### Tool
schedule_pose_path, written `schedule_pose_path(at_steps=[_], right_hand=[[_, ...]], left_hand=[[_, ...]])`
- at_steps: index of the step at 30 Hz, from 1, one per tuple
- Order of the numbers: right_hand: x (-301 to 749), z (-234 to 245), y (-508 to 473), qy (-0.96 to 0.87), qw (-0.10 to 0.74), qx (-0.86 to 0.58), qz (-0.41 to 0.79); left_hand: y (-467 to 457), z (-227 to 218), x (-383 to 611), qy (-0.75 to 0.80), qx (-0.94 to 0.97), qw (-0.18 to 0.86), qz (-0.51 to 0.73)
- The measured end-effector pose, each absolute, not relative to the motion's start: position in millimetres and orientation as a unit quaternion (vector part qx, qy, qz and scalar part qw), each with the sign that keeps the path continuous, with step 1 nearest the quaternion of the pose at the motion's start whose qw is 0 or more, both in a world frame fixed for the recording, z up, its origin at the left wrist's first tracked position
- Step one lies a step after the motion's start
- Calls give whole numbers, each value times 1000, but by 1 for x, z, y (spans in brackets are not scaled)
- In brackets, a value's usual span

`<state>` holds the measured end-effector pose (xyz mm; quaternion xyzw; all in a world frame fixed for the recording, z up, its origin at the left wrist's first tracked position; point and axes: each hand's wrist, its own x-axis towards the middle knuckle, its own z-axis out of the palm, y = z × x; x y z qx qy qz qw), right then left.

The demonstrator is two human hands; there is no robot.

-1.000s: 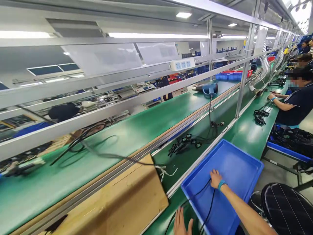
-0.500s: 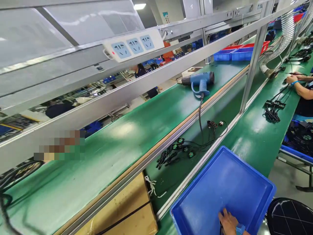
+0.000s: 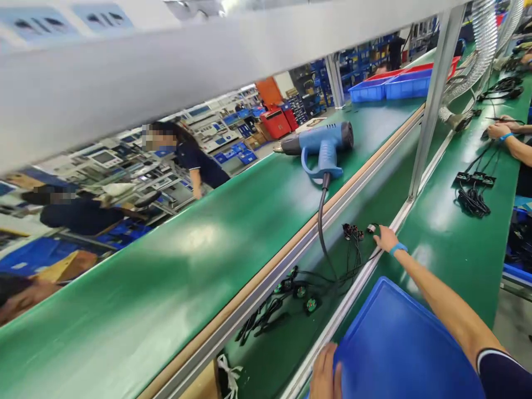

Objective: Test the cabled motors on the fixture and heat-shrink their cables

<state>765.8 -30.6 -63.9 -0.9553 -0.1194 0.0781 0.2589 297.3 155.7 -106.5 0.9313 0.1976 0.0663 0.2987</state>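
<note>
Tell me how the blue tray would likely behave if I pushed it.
The blue tray would probably hold its shape, as its rim looks straight. It may slide easily over the glossy green worktop. Tipping seems unlikely because it looks broad and shallow.

Green worktop [image 3: 469, 266] in front of me, plain blue tray [image 3: 394, 343], bright blue wristband [image 3: 398, 248], white-edged navy sleeve [image 3: 505, 378], black cables [image 3: 266, 318], blue-and-black heat gun [image 3: 332, 141], blue bins [image 3: 409, 87] over there, red cabinet [image 3: 275, 123] beyond
</note>
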Motion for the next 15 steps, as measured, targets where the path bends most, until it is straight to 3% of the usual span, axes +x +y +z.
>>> schedule_pose_path(at_steps=[5,11,15], right_hand=[[824,-108,6,-101,254,-953,128],[840,-139,35,-154,276,-936,156],[835,-151,40,-237,274,-928,83]], left_hand=[[203,-115,402,172,958,231,-10],[240,-148,453,183,959,209,-53],[247,-161,476,185,950,249,-19]])
